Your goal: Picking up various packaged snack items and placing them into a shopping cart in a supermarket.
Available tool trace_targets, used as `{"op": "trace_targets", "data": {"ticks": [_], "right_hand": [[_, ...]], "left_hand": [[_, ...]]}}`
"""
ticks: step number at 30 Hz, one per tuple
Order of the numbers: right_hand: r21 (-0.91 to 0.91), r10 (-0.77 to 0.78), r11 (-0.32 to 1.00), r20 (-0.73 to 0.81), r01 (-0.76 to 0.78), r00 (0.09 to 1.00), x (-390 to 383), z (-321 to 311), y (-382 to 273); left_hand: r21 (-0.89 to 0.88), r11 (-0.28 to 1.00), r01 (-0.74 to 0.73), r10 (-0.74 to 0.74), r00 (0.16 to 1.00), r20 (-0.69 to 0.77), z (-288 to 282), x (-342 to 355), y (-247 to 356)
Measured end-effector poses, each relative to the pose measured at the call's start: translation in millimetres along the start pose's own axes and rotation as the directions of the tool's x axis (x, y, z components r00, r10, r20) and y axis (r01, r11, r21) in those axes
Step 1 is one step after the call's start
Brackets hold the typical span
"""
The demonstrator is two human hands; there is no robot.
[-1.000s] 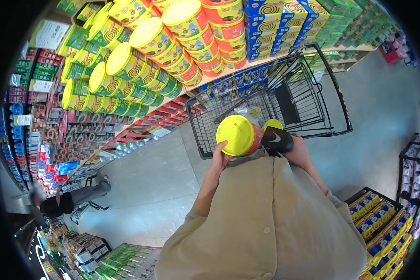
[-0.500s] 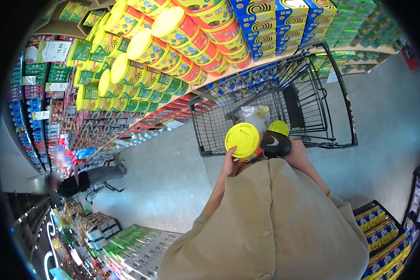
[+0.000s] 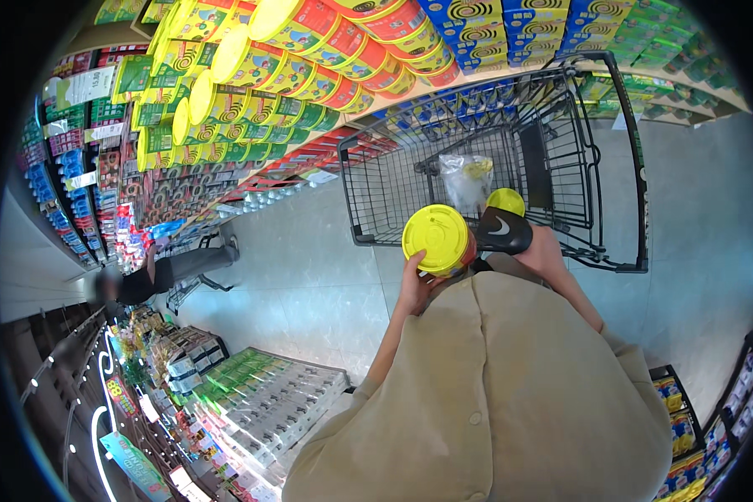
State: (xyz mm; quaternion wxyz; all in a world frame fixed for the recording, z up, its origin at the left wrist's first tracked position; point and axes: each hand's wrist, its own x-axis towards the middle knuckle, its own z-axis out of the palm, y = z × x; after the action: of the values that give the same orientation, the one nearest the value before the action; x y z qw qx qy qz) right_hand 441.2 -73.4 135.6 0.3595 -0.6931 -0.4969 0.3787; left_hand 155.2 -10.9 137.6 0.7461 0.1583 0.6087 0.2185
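Observation:
My left hand is closed on the side of a round tub with a yellow lid and a red-and-yellow wall, in front of my shirt. Beside it, my right hand is curled at the edge of a black, soft-looking item with a white curved mark; its fingertips are hidden. Just beyond the black item shows another yellow round lid, partly covered. A clear plastic bag with pale and yellowish contents lies in the black wire shopping cart ahead of me.
Shelves along the far side hold stacked yellow-lidded tubs and blue-and-yellow boxes. At the left a person stands by another cart. Stacked green and grey packs lie low left; a rack of boxes stands low right.
The cart with the bag, the black item and my right hand have shifted up and slightly right in view. The tub in my left hand has risen a little. Both hands keep their grip.

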Motion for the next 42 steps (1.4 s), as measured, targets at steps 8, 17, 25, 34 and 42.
{"op": "trace_targets", "data": {"ticks": [8, 17, 25, 34, 42], "right_hand": [[0.016, 0.173, 0.985, -0.099, -0.172, 0.980, -12.4, -20.4, 11.5], [0.139, 0.189, 0.978, -0.262, -0.157, 0.946, -40.5, -13.7, 36.0], [0.065, 0.281, 0.959, -0.280, -0.274, 0.918, -51.3, -14.7, 17.6], [0.137, 0.316, 0.949, -0.366, -0.285, 0.875, -67.7, 3.5, 28.1], [0.164, 0.321, 0.947, -0.384, -0.278, 0.866, -67.7, 10.8, 32.3]], "left_hand": [[-0.007, 0.999, 0.036, -0.035, 0.996, 0.078, 40.3, -9.3, 14.0], [0.081, 0.994, 0.069, -0.084, 0.975, 0.208, 52.1, 20.4, 24.5], [0.100, 0.994, 0.054, -0.077, 0.966, 0.247, 36.4, 48.1, 26.5], [0.103, 0.995, 0.015, -0.042, 0.965, 0.260, 6.3, 62.9, 33.2], [0.056, 0.997, 0.048, -0.061, 0.968, 0.244, 4.2, 65.8, 36.4]]}}
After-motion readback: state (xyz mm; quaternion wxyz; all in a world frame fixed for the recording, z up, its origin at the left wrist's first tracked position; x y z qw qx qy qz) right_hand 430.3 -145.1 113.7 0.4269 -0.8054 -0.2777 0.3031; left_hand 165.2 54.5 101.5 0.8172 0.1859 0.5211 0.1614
